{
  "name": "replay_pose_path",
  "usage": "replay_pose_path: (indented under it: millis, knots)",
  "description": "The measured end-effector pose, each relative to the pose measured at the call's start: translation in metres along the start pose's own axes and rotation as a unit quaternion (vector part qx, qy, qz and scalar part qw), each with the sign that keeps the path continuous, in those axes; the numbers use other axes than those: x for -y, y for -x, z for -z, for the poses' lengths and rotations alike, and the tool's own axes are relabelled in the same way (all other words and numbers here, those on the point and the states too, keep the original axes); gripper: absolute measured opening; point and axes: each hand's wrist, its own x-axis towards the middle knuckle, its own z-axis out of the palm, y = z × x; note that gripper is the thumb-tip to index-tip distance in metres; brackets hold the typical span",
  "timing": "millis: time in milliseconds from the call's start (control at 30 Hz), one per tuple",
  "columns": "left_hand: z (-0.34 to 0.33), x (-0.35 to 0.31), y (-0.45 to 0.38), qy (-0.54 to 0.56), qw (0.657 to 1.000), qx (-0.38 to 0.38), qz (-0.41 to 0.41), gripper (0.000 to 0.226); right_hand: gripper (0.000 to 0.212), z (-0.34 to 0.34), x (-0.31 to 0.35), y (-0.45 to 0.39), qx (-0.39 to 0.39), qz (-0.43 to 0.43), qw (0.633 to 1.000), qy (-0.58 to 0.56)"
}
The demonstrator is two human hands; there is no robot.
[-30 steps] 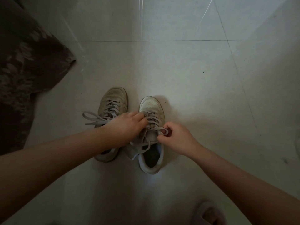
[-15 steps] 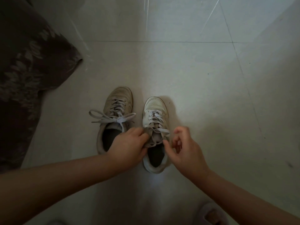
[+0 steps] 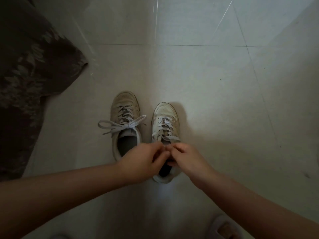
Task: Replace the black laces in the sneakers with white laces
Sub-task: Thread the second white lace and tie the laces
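**Floor and surroundings, dim light**

Floor (image 3: pixel 207 75): large pale grey tiles, glossy, with thin dark grout lines, one running across the upper part of the view and another slanting down the right side. Small dark specks scattered on the tile. Thin bright streaks of reflected light (image 3: pixel 156 14) near the top edge. Dark patterned fabric (image 3: pixel 25 75) with a leaf-like print covers the left side, its corner lying on the tile. Light is low overall, brightest at centre, falling off to shadow at the bottom. A pale slipper (image 3: pixel 222 228) shows at the bottom edge, blurred.
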Motion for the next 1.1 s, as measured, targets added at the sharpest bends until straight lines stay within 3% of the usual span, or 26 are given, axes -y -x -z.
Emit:
replay_pose_path:
  millis: [100,233,400,567,700,767,800,833,867,900,933,1000,1033,1100]
  knots:
    - [0.004,0.007,-0.004,-0.056,0.994,-0.029,0.086,0.02,0.028,0.002,0.0,-0.001,-0.03,0.05,0.995,0.087]
    - [-0.001,0.006,-0.016,-0.135,0.981,0.009,0.138,0.046,0.031,0.009,0.009,0.002,0.001,0.103,0.977,0.184]
    - [0.001,0.009,-0.033,-0.098,0.978,-0.045,0.177,0.038,0.034,0.011,0.017,0.011,0.109,0.157,0.968,0.164]
    - [0.001,0.009,-0.034,-0.147,0.974,-0.039,0.166,0.039,0.032,0.021,0.024,0.015,0.168,0.138,0.972,0.092]
    - [-0.001,0.005,-0.033,-0.136,0.981,-0.06,0.127,0.028,0.031,0.021,0.028,0.009,0.099,0.158,0.968,0.168]
    - [0.001,-0.001,-0.033,-0.036,0.988,-0.056,0.136,0.023,0.028,0.025,0.034,0.007,0.07,0.138,0.978,0.143]
    - [0.005,-0.006,-0.035,0.105,0.978,-0.031,0.18,0.029,0.027,0.027,0.039,0.008,0.07,0.137,0.979,0.136]
    - [0.01,-0.015,-0.039,0.291,0.926,0.005,0.242,0.036,0.027,0.029,0.043,0.009,0.076,0.146,0.976,0.144]
    - [0.016,-0.022,-0.043,0.443,0.842,0.047,0.304,0.04,0.026,0.03,0.048,0.011,0.084,0.161,0.969,0.168]
    - [0.021,-0.026,-0.046,0.526,0.771,0.091,0.348,0.041,0.027,0.031,0.053,0.014,0.088,0.178,0.958,0.209]
    - [0.027,-0.028,-0.05,0.549,0.742,0.13,0.363,0.037,0.027,0.033,0.058,0.017,0.086,0.195,0.941,0.263]
    - [0.039,-0.03,-0.054,0.506,0.774,0.155,0.347,0.024,0.031,0.044,0.066,0.019,0.061,0.216,0.901,0.372]
    - [0.046,-0.029,-0.056,0.472,0.806,0.13,0.333,0.02,0.032,0.051,0.07,0.02,0.034,0.225,0.883,0.41]
    - [0.063,-0.021,-0.056,0.319,0.901,0.053,0.29,0.019,0.023,0.071,0.077,0.018,-0.023,0.228,0.879,0.418]
